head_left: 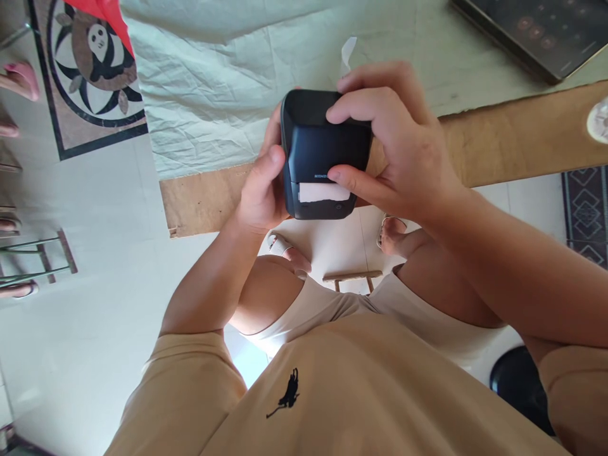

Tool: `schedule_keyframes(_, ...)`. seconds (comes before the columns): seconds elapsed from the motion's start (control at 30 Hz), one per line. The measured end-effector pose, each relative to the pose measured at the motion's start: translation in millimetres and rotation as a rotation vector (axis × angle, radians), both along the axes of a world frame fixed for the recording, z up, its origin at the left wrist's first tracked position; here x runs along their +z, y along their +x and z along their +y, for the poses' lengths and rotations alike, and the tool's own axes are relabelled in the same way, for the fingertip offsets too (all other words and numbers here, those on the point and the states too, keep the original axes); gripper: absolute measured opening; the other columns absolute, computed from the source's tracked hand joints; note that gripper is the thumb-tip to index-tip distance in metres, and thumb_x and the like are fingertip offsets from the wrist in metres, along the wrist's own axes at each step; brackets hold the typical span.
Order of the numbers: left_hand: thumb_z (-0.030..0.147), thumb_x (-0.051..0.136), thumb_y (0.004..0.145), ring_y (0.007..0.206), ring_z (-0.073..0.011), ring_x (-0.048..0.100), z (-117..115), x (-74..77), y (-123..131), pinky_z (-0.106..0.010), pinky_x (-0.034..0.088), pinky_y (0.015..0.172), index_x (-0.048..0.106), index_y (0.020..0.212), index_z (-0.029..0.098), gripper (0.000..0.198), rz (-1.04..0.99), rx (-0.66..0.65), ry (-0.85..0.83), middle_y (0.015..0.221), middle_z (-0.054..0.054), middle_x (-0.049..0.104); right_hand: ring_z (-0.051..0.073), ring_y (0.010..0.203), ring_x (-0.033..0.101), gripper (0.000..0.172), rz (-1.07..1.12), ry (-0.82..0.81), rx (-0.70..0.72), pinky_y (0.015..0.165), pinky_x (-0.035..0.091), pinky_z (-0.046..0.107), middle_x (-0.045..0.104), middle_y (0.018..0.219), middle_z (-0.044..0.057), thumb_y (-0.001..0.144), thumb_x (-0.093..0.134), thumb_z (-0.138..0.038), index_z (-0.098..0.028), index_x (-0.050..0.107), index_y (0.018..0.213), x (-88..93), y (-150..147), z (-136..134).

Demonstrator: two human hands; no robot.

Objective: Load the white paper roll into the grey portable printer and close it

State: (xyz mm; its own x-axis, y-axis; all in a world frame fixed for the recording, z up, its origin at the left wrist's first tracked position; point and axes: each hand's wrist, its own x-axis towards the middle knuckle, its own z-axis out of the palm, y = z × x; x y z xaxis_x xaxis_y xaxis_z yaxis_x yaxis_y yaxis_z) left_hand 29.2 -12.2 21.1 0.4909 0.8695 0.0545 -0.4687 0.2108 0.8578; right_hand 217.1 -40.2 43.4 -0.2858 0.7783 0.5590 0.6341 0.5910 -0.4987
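Note:
A small black label printer (313, 149) is held up over the table's near edge, its pale lettering partly covered by my thumb. From its front slot a strip of white label paper (323, 192) sticks out. My left hand (266, 171) grips the printer's left side, thumb on the edge and fingers underneath, mostly hidden. Around its upper right side curls my right hand (389, 133), index finger on the lid and thumb by the paper's right end. A curled scrap of white paper (348, 54) lies on the cloth just beyond the right hand.
Pale green cloth (213, 82) covers the table, leaving a bare wooden edge (503, 133) along the front. A dark tablet-like device with a lit screen (546, 31) lies at the far right. Stools (38, 256) and other people's feet (21, 82) are on the left.

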Motion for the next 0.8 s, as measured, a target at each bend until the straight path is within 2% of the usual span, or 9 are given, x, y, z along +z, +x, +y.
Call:
schedule_keyframes(0.07, 0.056, 0.063, 0.086, 0.147, -0.0293, 0.043, 0.4, 1.1, 1.4, -0.040, 0.047, 0.112, 0.063, 0.125, 0.039, 0.043, -0.041, 0.029, 0.011, 0.136, 0.004, 0.065, 0.021, 0.130, 0.056, 0.032, -0.001, 0.028, -0.008, 0.110, 0.050, 0.040, 0.060, 0.135, 0.007, 0.093, 0.055, -0.042, -0.028, 0.056, 0.122, 0.7, 0.1, -1.5)
schedule_keyframes(0.13, 0.051, 0.058, 0.091, 0.149, -0.0266, 0.042, 0.6, 2.4, 2.3, -0.041, 0.045, 0.114, 0.063, 0.126, 0.042, 0.037, -0.030, 0.053, -0.038, 0.134, 0.005, 0.067, 0.021, 0.134, 0.055, 0.032, -0.030, 0.008, -0.025, 0.110, 0.050, 0.040, 0.058, 0.140, 0.006, 0.095, 0.052, -0.043, -0.029, 0.054, 0.124, 0.1, -0.1, -2.1)
schedule_keyframes(0.2, 0.048, 0.051, 0.096, 0.146, -0.0268, 0.047, 1.0, 3.0, 2.5, -0.042, 0.047, 0.114, 0.067, 0.122, 0.035, 0.033, 0.010, 0.027, -0.142, 0.127, 0.000, 0.071, 0.022, 0.136, 0.055, 0.035, -0.061, -0.020, -0.058, 0.109, 0.050, 0.042, 0.057, 0.144, 0.006, 0.096, 0.049, -0.043, -0.029, 0.052, 0.128, -1.9, -0.4, -2.0)
schedule_keyframes(0.3, 0.051, 0.043, 0.099, 0.138, -0.0289, 0.055, 1.4, 3.1, 3.0, -0.041, 0.052, 0.108, 0.073, 0.110, 0.024, 0.042, 0.103, 0.000, -0.244, 0.114, -0.007, 0.075, 0.022, 0.136, 0.056, 0.037, -0.081, -0.050, -0.080, 0.108, 0.050, 0.042, 0.058, 0.145, 0.006, 0.097, 0.048, -0.038, -0.028, 0.050, 0.132, -5.1, -1.2, -1.6)
schedule_keyframes(0.47, 0.055, 0.045, 0.098, 0.137, -0.0313, 0.056, 0.2, 4.8, 3.7, -0.042, 0.054, 0.106, 0.074, 0.107, 0.022, 0.045, 0.128, 0.044, -0.246, 0.112, -0.009, 0.075, 0.019, 0.137, 0.055, 0.037, -0.073, -0.043, -0.051, 0.107, 0.052, 0.038, 0.058, 0.144, 0.008, 0.097, 0.047, -0.036, -0.028, 0.049, 0.133, -4.5, -2.7, -3.1)
schedule_keyframes(0.63, 0.062, 0.049, 0.094, 0.141, -0.0333, 0.052, 1.5, 3.4, 2.2, -0.044, 0.053, 0.107, 0.074, 0.102, 0.029, 0.042, 0.173, 0.070, -0.255, 0.111, -0.006, 0.076, 0.020, 0.138, 0.054, 0.040, -0.072, -0.017, 0.001, 0.115, 0.049, 0.038, 0.057, 0.144, 0.011, 0.094, 0.051, -0.035, -0.025, 0.049, 0.133, -3.5, -2.4, -1.9)
schedule_keyframes(0.8, 0.056, 0.043, 0.099, 0.130, -0.0300, 0.062, 0.4, 4.2, 2.8, -0.042, 0.053, 0.107, 0.073, 0.101, 0.024, 0.044, 0.138, 0.098, -0.246, 0.114, -0.007, 0.075, 0.019, 0.140, 0.052, 0.041, -0.068, -0.013, 0.024, 0.118, 0.047, 0.038, 0.056, 0.145, 0.012, 0.093, 0.052, -0.035, -0.025, 0.048, 0.133, -4.8, -1.4, 0.3)
